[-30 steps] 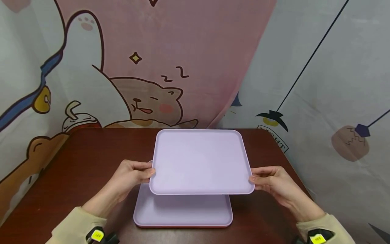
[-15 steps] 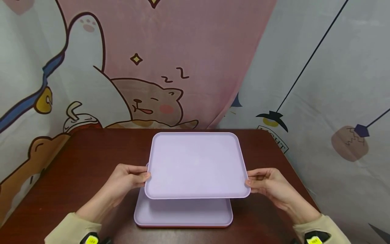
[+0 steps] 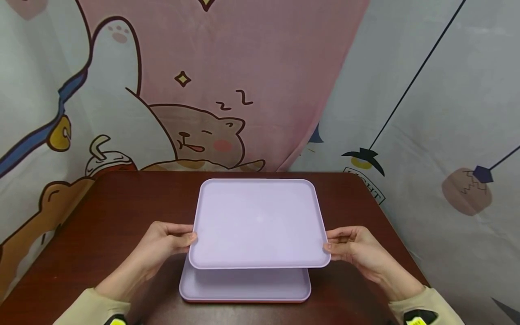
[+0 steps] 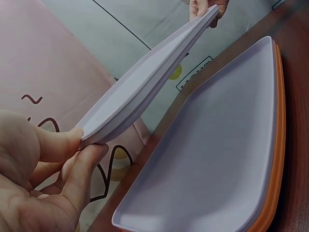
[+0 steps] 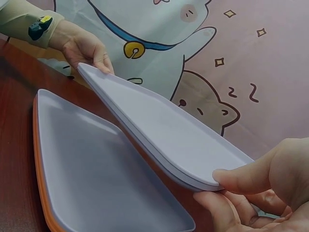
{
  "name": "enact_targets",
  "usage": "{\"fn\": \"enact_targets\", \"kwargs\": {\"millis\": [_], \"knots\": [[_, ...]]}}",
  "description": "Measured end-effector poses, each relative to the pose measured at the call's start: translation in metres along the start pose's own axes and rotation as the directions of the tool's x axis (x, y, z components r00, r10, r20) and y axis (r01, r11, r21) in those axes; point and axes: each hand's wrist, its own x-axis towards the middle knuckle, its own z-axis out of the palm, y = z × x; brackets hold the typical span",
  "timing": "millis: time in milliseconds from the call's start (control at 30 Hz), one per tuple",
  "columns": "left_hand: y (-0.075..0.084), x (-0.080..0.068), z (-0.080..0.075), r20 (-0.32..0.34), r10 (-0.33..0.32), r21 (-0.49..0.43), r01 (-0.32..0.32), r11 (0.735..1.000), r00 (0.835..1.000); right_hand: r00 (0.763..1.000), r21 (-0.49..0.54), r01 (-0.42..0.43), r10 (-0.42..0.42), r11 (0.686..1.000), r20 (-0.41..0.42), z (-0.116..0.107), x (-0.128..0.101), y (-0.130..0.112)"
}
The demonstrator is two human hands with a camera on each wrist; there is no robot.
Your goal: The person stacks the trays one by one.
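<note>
I hold a lilac tray (image 3: 257,223) in the air by its two short sides. My left hand (image 3: 164,243) pinches its left rim, thumb on top and fingers underneath (image 4: 84,166). On the opposite rim my right hand (image 3: 353,248) pinches the same way (image 5: 241,176). Below it a second lilac tray (image 3: 243,284) lies on the table, stacked on an orange tray whose edge (image 4: 280,145) shows beneath it (image 5: 35,145). The held tray (image 4: 145,92) tilts, its far end higher (image 5: 159,130).
The stack stands on a dark brown wooden table (image 3: 122,212), with bare wood on both sides. A cartoon-print cloth (image 3: 203,90) hangs behind the table and along its right edge (image 3: 447,158).
The held tray has moved slightly left and towards me, and both hands moved with it. The stacked trays have not moved.
</note>
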Motion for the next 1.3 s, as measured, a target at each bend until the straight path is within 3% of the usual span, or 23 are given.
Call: {"fn": "enact_targets", "kwargs": {"millis": [533,1000,1300], "knots": [[-0.004,-0.008,-0.007,0.019,0.006,-0.032,-0.006,0.999,1.0,0.999,0.005,0.003,-0.003,1.0,0.042,0.004,0.0,0.012],[-0.014,-0.014,-0.012,0.002,-0.027,-0.022,0.027,0.999,1.0,0.996,0.032,0.011,-0.014,0.999,0.093,0.008,0.0,0.022],[-0.019,-0.016,-0.017,0.047,0.002,-0.025,0.0,1.0,0.999,0.996,0.014,-0.029,0.028,0.999,0.081,0.011,0.0,0.027]]}}
